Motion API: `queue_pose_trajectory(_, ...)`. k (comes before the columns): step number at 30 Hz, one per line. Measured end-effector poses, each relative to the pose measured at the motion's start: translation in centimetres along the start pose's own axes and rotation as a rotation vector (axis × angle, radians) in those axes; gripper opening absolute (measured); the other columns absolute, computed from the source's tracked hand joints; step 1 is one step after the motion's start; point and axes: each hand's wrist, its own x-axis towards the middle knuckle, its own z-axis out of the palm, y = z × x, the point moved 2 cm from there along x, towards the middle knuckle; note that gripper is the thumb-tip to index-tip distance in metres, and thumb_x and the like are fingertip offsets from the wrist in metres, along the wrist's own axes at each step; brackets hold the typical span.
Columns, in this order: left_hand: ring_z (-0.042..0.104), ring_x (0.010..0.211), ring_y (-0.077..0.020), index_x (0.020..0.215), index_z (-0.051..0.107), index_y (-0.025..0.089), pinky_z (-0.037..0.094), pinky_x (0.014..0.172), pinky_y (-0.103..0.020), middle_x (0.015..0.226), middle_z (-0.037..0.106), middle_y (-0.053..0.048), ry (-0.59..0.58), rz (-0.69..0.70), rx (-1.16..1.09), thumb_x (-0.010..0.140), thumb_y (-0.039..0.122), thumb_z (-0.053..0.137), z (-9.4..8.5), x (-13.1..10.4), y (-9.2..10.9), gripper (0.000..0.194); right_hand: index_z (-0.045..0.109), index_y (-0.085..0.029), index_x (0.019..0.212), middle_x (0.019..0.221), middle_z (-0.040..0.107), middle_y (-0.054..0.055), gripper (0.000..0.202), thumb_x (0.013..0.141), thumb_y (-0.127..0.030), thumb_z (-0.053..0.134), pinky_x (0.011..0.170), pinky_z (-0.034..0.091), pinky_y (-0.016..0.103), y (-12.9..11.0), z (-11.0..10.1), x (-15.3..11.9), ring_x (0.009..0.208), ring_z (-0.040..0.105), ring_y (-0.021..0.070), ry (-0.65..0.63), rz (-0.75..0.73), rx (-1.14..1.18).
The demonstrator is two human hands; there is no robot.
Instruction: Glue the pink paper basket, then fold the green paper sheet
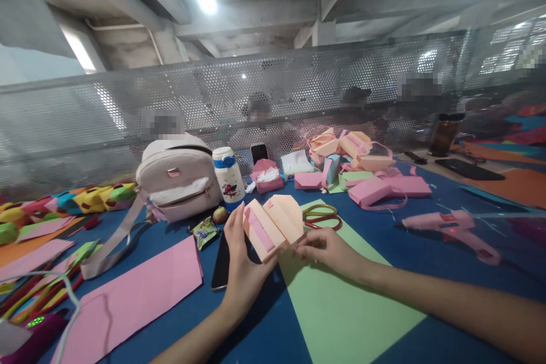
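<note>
My left hand (pixel 243 261) is closed around the left side of a peach folded-paper heart (pixel 290 219), thumb and fingers at its edges, holding it tilted above the table. A pink paper strip (pixel 260 230) lies across the heart's left half. My right hand (pixel 326 250) pinches at the heart's lower right edge; its fingertips are partly hidden. Below it a green paper sheet (pixel 350 296) lies flat. Scissors (pixel 322 217) with yellow and red handles rest just behind the heart. A black phone (pixel 220 261) lies under my left hand.
A pink glue gun (pixel 452 230) lies at right, its cord trailing off. Pink paper (pixel 140 301) lies at left. A white backpack (pixel 179 176), a bottle (pixel 229 176) and a pile of paper pieces (pixel 341 151) stand before a perforated metal screen (pixel 294 79).
</note>
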Motion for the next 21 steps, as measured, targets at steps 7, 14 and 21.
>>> queue_pose_trajectory(7,0.03,0.141,-0.0328,0.151,0.025,0.032,0.031,0.113,-0.055,0.146,0.034,-0.011,-0.017,0.009,0.0,0.081,0.039,0.076,-0.08,0.1,0.35,0.087,0.077,-0.015,0.077,0.071,0.071,0.005,0.038,0.083,-0.052,0.07,0.063,0.047,0.027,-0.17,-0.07,-0.03,0.067,0.063,0.0168,0.014,-0.034,-0.041)
queue_pose_trajectory(14,0.032,0.139,-0.0331,0.151,0.026,0.029,0.034,0.112,-0.053,0.146,0.035,-0.012,-0.019,0.026,0.004,0.081,0.039,0.076,0.05,0.09,0.15,0.087,0.075,-0.014,0.081,0.067,0.068,0.004,0.037,0.083,-0.05,0.069,0.062,0.049,0.028,-0.14,0.07,-0.11,0.063,0.063,0.017,0.015,-0.043,-0.06)
queue_pose_trajectory(21,0.031,0.139,-0.0331,0.152,0.023,0.029,0.034,0.112,-0.052,0.146,0.033,-0.012,-0.046,0.063,0.027,0.082,0.043,0.075,0.22,0.11,0.46,0.088,0.072,-0.014,0.075,0.067,0.067,0.005,0.041,0.084,-0.054,0.067,0.06,0.05,0.028,0.02,0.3,-0.22,0.061,0.063,0.0169,0.017,-0.053,-0.058)
